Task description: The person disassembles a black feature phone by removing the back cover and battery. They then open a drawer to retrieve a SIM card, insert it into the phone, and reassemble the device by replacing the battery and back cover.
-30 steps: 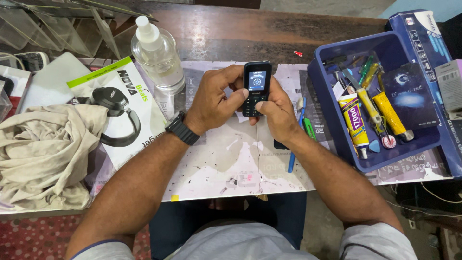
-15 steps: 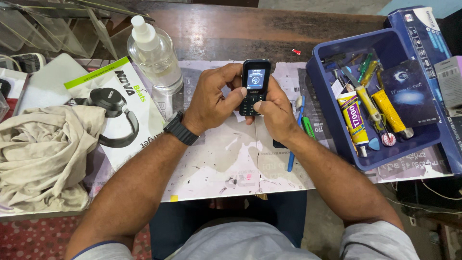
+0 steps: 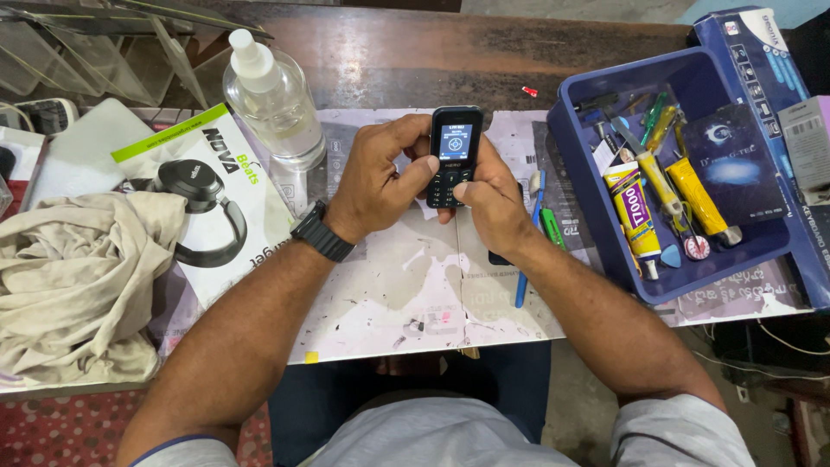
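Both of my hands hold a small black keypad phone upright over the worn table mat. Its screen is lit with a pale blue picture. My left hand wraps the phone's left side, thumb resting on the keypad, and a black watch sits on that wrist. My right hand grips the right side and lower end, thumb on the keys.
A clear plastic bottle stands to the left. A headphone box and crumpled beige cloth lie further left. A blue tray with glue tubes and tools sits at right. A blue toothbrush lies by my right wrist.
The hands and phone have stayed almost where they were; only the view has shifted slightly.
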